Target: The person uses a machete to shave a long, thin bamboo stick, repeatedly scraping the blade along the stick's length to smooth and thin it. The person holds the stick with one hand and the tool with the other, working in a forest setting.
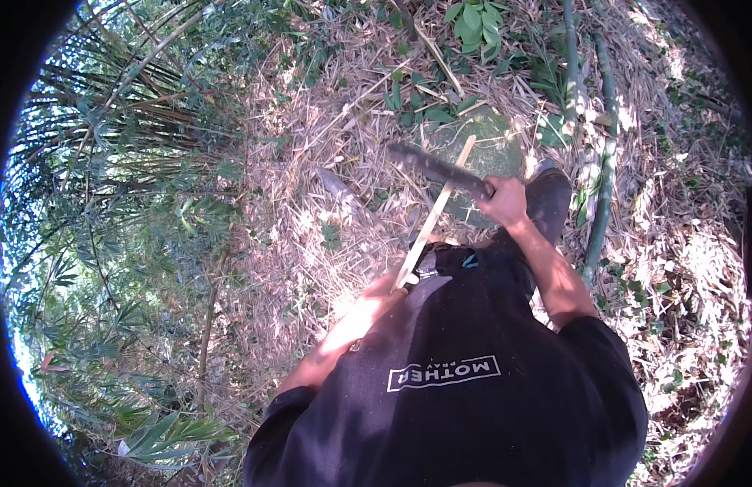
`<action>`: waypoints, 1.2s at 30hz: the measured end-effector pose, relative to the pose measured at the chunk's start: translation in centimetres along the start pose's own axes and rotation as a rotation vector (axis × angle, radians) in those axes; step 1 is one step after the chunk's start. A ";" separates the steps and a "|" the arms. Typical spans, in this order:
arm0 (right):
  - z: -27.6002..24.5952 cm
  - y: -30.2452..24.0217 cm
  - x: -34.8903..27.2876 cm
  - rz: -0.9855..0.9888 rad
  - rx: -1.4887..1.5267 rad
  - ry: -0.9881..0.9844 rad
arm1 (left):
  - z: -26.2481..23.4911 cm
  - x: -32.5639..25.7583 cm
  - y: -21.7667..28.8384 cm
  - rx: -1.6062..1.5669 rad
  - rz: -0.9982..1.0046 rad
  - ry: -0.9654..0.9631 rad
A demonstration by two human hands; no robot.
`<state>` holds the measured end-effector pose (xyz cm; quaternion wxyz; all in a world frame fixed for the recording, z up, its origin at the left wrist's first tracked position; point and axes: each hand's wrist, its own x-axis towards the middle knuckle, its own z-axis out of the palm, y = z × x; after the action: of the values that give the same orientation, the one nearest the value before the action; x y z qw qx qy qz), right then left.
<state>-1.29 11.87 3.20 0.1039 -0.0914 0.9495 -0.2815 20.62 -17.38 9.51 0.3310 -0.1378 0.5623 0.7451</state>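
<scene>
My right hand (pixel 504 200) is closed round the handle of a machete. The dark, broad machete blade (pixel 425 165) points to the far left and looks slightly smeared. In my left hand (pixel 392 286), close to my waist, is the lower end of a pale, split bamboo strip (pixel 433 217). The strip slants away from me up to the right, and the blade crosses it in its upper half. Whether they touch, I cannot tell. Beyond them lies a flat, greenish stone (pixel 494 134). The fingers of my left hand are partly hidden.
A dark boot (pixel 548 193) stands right of the stone. Green bamboo poles (pixel 607 162) lie farther right. Dry leaves and litter (pixel 311 138) cover the ground. Dense green foliage (pixel 108 243) fills the left side, and a leafy sprig (pixel 476 23) is at the top.
</scene>
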 end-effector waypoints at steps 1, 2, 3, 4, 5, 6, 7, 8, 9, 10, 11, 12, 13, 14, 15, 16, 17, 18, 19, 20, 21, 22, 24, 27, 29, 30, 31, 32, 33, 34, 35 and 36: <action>1.0 0.1 -0.6 -0.272 -0.018 0.132 | 0.5 -0.4 0.4 0.056 0.048 0.056; 1.3 0.1 0.0 -0.142 -0.041 0.129 | 1.0 -0.9 1.3 0.115 0.095 0.102; 1.4 0.3 0.6 -0.007 -0.068 0.119 | 1.6 -1.7 2.9 -0.034 0.129 0.033; 1.6 0.6 1.5 0.127 -0.096 0.107 | 0.9 -1.7 2.0 -0.006 0.050 0.003; 1.3 1.6 3.4 0.330 -0.073 0.027 | -0.1 -1.5 0.5 0.020 -0.018 -0.016; 1.5 3.0 3.7 0.394 -0.074 0.103 | -0.7 -1.7 -0.5 0.046 -0.088 -0.029; 1.7 4.6 4.4 0.456 -0.070 0.186 | -0.2 -1.7 -0.7 0.037 -0.003 0.030; 1.4 5.3 5.5 0.519 -0.066 0.279 | -0.2 -1.1 0.2 -0.037 -0.015 0.064; 1.1 4.1 5.5 0.452 0.005 0.288 | 0.3 -1.3 0.8 -0.133 -0.031 0.114; 0.7 3.1 4.8 0.387 0.076 0.296 | 0.9 -1.4 1.3 -0.229 -0.047 0.161; 0.2 1.6 3.7 0.324 0.145 0.302 | 1.7 -1.2 1.6 -0.423 -0.131 0.228; -0.2 0.1 3.1 0.232 0.190 0.290 | 2.0 -0.9 2.4 -0.361 -0.112 0.241; -0.3 -1.4 2.2 0.150 0.234 0.280 | 2.2 -0.7 3.1 -0.296 -0.099 0.248; 0.1 -2.7 1.2 0.068 0.278 0.264 | 2.5 -0.6 3.3 -0.235 -0.090 0.257; 0.6 -3.8 0.3 0.008 0.238 0.271 | 2.1 0.3 3.0 -0.183 0.001 0.263; 1.2 -4.8 -0.5 -0.052 0.199 0.278 | 1.9 0.4 2.7 -0.200 -0.003 0.262; 1.6 -5.7 -0.9 -0.118 0.159 0.293 | 1.9 0.7 3.5 -0.214 0.002 0.260; 1.4 -6.6 -1.7 -0.113 0.162 0.213 | 1.8 0.9 4.1 -0.227 0.009 0.260; 1.8 -6.1 -1.9 -0.227 0.149 0.168 | 1.8 1.2 4.3 -0.176 0.021 0.288; 2.3 -5.6 -2.1 -0.337 0.134 0.123 | 2.0 1.4 5.2 -0.132 -0.020 0.301; 2.0 -5.8 -2.5 -0.391 0.118 0.077 | 2.5 1.4 6.3 -0.093 -0.065 0.314; 1.6 -6.0 -2.8 -0.443 0.102 0.031 | 2.7 1.6 6.9 -0.053 -0.110 0.327; 1.2 -7.0 -3.6 -0.513 0.114 -0.030 | 2.2 1.8 6.7 -0.147 -0.094 0.248; 0.4 -9.1 -4.5 -0.627 0.158 -0.011 | 2.8 1.9 5.2 0.046 0.014 0.277; 0.7 -8.4 -4.1 -0.572 0.197 0.029 | 3.2 1.9 4.2 0.189 0.078 0.284; 0.9 -8.0 -3.7 -0.545 0.216 0.049 | 3.4 1.7 3.8 0.261 0.111 0.287; 1.0 -7.6 -3.3 -0.321 0.199 0.028 | 3.6 1.4 3.2 0.025 0.135 0.228; 1.2 -7.4 -2.6 -0.106 0.183 -0.002 | 3.5 1.0 2.9 0.060 0.114 0.224; 1.5 -6.9 -1.7 0.052 0.231 -0.013 | 3.2 0.6 2.5 0.094 0.092 0.219; 1.5 -6.3 -2.2 0.024 0.219 -0.024 | 3.1 0.3 2.2 0.130 0.070 0.214; 1.5 -6.0 -2.5 -0.007 0.213 -0.029 | 3.4 0.4 2.7 0.220 0.174 0.256; 1.6 -5.9 -2.8 -0.038 0.207 -0.033 | 3.7 0.7 3.3 0.268 0.139 0.280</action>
<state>2.48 6.83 5.55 0.1231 -0.1028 0.9116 -0.3785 18.58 -14.15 12.82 0.2130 -0.1556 0.7051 0.6583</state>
